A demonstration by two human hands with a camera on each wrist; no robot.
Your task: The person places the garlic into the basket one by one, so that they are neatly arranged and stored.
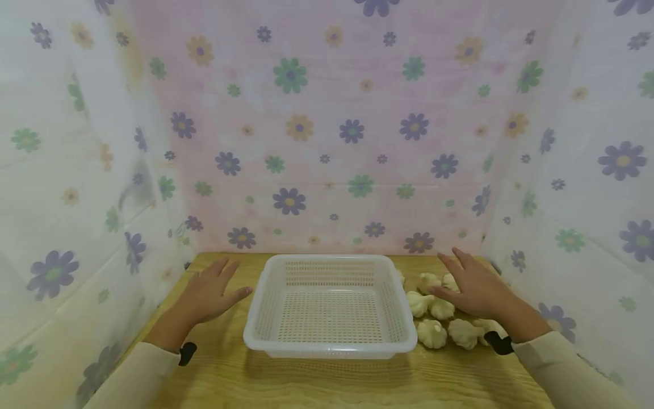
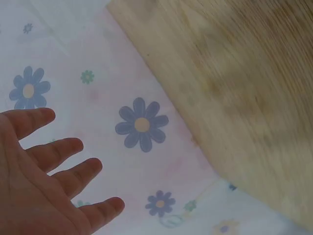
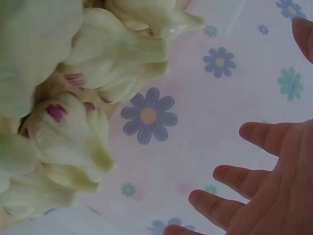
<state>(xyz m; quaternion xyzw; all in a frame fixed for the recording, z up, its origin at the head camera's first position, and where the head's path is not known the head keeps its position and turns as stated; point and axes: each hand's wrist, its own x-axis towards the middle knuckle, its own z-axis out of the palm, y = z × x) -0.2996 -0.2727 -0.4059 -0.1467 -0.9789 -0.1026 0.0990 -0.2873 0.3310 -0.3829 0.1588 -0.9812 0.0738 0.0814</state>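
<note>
A white plastic basket (image 1: 329, 347) with a slotted bottom sits on the wooden table, nothing inside it. To its left, my left hand (image 1: 206, 292) is held over the table with fingers spread, holding nothing; the left wrist view shows the same hand (image 2: 49, 171) with straight fingers. My right hand (image 1: 477, 287) is spread above several garlic bulbs (image 1: 432, 334) to the right of the basket and partly hides some of them. In the right wrist view, garlic bulbs (image 3: 68, 132) with purple patches lie beside the right hand's (image 3: 264, 181) extended fingers.
The wooden table (image 1: 214, 375) is enclosed at the back and both sides by flower-printed sheeting (image 1: 332, 102). Black bands (image 1: 188, 353) show at both wrists, by the light sleeves.
</note>
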